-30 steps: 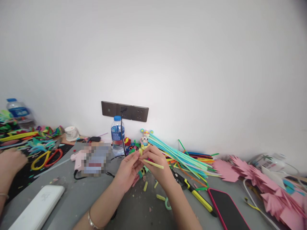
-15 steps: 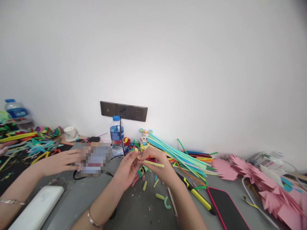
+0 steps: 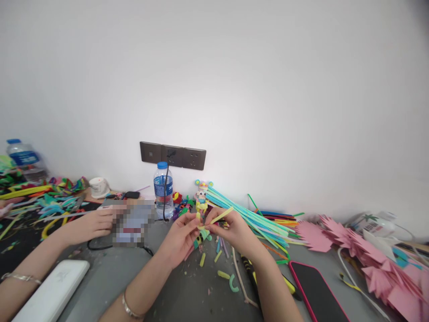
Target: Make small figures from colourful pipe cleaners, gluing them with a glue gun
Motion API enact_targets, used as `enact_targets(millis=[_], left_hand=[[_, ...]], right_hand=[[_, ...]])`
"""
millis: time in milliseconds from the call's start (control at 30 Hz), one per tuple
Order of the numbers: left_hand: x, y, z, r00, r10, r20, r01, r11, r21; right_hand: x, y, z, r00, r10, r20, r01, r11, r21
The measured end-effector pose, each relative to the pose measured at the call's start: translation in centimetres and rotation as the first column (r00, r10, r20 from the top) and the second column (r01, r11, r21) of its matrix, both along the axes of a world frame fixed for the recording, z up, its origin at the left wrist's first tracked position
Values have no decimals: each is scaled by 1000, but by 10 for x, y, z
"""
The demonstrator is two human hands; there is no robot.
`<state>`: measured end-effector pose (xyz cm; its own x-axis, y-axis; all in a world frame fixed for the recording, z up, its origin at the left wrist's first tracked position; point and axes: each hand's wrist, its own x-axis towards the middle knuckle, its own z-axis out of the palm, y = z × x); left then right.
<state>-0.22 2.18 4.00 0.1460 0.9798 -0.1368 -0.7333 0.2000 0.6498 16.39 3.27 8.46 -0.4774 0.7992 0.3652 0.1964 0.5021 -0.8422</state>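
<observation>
Between my two hands is a pale yellow strip (image 3: 222, 215), bent near its left end. My left hand (image 3: 181, 238) pinches the bent end between thumb and fingers. Closed on the strip a little further along, my right hand (image 3: 227, 229) has its long end sticking up to the right. Just behind the hands stands a small figure with big eyes (image 3: 201, 197). Below them, a green and black piece (image 3: 200, 238) is partly hidden by my left hand. Short yellow cut pieces (image 3: 224, 274) and a green curved piece (image 3: 233, 283) lie on the grey table (image 3: 187, 295).
At the left, another person's hand (image 3: 97, 224) is by a blurred phone (image 3: 134, 223), near a white power bank (image 3: 55, 290). A water bottle (image 3: 163, 190) stands by the wall. Rightward are turquoise stems (image 3: 248, 214), a yellow-black cutter (image 3: 290, 286), a pink-edged phone (image 3: 317, 290) and pink paper (image 3: 385, 277).
My right hand has moved slightly right, and the strip's long end now points up to the right instead of nearly level. The other person's hand has shifted left with its fingers drawn in.
</observation>
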Motion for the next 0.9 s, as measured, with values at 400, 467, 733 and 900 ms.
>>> enact_targets(millis=[400,467,733,900], left_hand=[[1,-11,-1,955,-207,-212,232,968,98],[2,-11,2,948,-206,-243,237,966,104],[2,-11,9,859,-71,-507,158,979,130],[1,-10,7,835,27,-550,111,970,216]], right_hand=[[11,-1,7,988,46,-145,-62,993,-103],[12,0,5,992,39,-117,-53,992,-115],[10,5,-1,998,-52,-23,49,993,-108],[6,6,-5,995,-95,15,96,992,-77]])
